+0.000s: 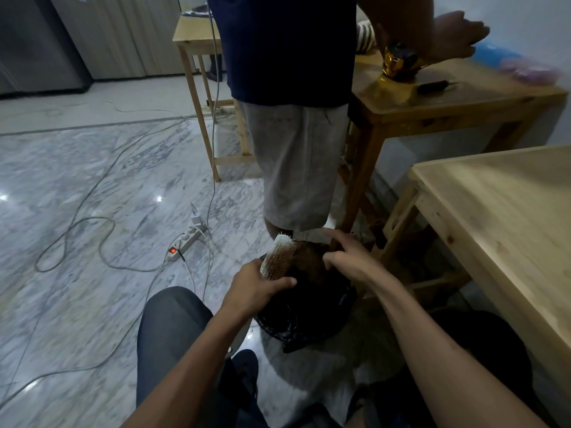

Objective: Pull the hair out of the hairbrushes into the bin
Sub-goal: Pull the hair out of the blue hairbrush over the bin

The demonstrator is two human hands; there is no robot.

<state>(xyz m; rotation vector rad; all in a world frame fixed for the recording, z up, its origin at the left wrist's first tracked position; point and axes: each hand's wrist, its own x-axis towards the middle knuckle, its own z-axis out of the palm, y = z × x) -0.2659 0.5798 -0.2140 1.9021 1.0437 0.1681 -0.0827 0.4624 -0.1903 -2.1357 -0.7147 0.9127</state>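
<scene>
My left hand (258,288) grips a round hairbrush (279,254) with pale bristles, held upright over a bin lined with a black bag (309,319) on the floor. A clump of brown hair (310,261) hangs off the brush's right side, above the bin's mouth. My right hand (347,256) pinches that clump with thumb and fingers; the other fingers spread out. The brush's handle is hidden inside my left fist.
Another person (293,118) stands just behind the bin, one hand on a wooden table (448,97) with a gold object. A light wooden table (494,211) is at right. A power strip (185,242) and cables lie on the marble floor at left.
</scene>
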